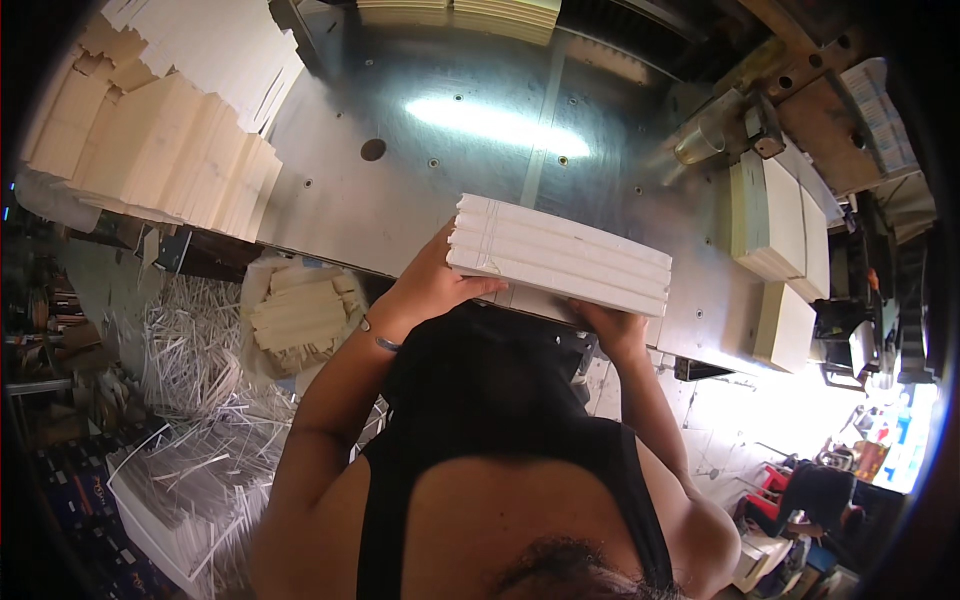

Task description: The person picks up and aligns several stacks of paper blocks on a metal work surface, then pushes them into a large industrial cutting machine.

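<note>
Both hands hold a thick stack of white paper (560, 250) upright at the front of a metal worktable (330, 190). Its layered edge faces up, shows several bands and looks ragged at the left end. My left hand (440, 285) is wrapped round the left end, thumb along the near face. At the lower right, my right hand (615, 328) grips the other end; part of its fingers is hidden behind the stack.
Tall piles of cream paper (170, 150) stand on the table's left. Neat cream stacks (780, 220) line its right side, near a clear cup (700, 145). Paper strips (190, 350) fill the floor at left. Another person (815, 500) bends over at the far lower right.
</note>
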Demonstrator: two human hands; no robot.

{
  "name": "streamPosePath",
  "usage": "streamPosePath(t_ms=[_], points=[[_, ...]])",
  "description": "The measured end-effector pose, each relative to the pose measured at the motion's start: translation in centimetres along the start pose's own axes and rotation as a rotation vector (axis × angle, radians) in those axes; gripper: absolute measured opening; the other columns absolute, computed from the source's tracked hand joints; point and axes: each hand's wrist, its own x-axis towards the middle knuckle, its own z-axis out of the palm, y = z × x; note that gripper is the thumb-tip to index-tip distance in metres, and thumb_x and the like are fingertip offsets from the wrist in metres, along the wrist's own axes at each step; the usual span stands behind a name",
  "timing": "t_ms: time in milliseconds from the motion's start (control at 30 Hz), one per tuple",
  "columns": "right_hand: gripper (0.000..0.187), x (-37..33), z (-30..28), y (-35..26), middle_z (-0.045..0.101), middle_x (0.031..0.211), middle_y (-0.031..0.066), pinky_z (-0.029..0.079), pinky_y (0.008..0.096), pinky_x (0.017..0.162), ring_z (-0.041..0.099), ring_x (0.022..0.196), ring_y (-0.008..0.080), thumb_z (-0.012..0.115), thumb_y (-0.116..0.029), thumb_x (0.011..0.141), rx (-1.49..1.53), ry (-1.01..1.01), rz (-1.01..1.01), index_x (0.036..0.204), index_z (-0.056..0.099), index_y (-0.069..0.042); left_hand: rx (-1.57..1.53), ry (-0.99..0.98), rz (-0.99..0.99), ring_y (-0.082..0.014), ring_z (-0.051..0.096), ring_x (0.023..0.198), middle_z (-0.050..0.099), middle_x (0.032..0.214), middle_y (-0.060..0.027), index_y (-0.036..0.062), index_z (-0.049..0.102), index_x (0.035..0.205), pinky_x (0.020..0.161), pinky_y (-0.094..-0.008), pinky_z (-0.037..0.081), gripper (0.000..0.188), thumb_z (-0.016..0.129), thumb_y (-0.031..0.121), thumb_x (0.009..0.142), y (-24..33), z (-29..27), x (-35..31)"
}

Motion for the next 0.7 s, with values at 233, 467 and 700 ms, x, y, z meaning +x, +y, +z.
streamPosePath(t_ms=[233, 467, 700], points=[[0.041, -0.1, 0.3, 0.5, 0.076, 0.106, 0.0110, 0.056, 0.0379, 0.090, 0.071, 0.100, 0.0234, 0.090, -0.006, 0.076, 0.070, 0.046, -0.124, 0.113, 0.073, -0.002, 0.041, -0.029, 0.063, -0.0390, 0.056, 0.125, 0.060, 0.135, -0.0156, 0.0049, 0.063, 0.131, 0.106, -0.0438, 0.046, 0.059, 0.088, 0.020, 0.080, -0.7, -0.2, 0.0], [0.045, 0.0, -0.1, 1.1, 0.075, 0.110, 0.0134, 0.055, 0.0410, 0.092, 0.071, 0.104, 0.0284, 0.089, -0.012, 0.078, 0.102, -0.009, -0.098, 0.117, 0.072, -0.002, -0.032, -0.050, -0.032, -0.0396, 0.059, 0.121, 0.061, 0.132, -0.0174, 0.0021, 0.059, 0.132, 0.104, -0.0428, 0.048, 0.061, 0.088, 0.021, 0.081, -0.1, -1.1, 0.0], [0.045, 0.1, -0.2, 0.3, 0.074, 0.113, 0.0138, 0.055, 0.0412, 0.093, 0.070, 0.106, 0.0283, 0.088, -0.011, 0.079, 0.102, 0.004, -0.109, 0.119, 0.071, -0.002, -0.080, 0.079, -0.144, -0.0323, 0.063, 0.119, 0.065, 0.124, -0.0190, -0.0003, 0.053, 0.133, 0.102, -0.0393, 0.049, 0.068, 0.089, 0.026, 0.082, -0.5, -2.6, -1.8]])
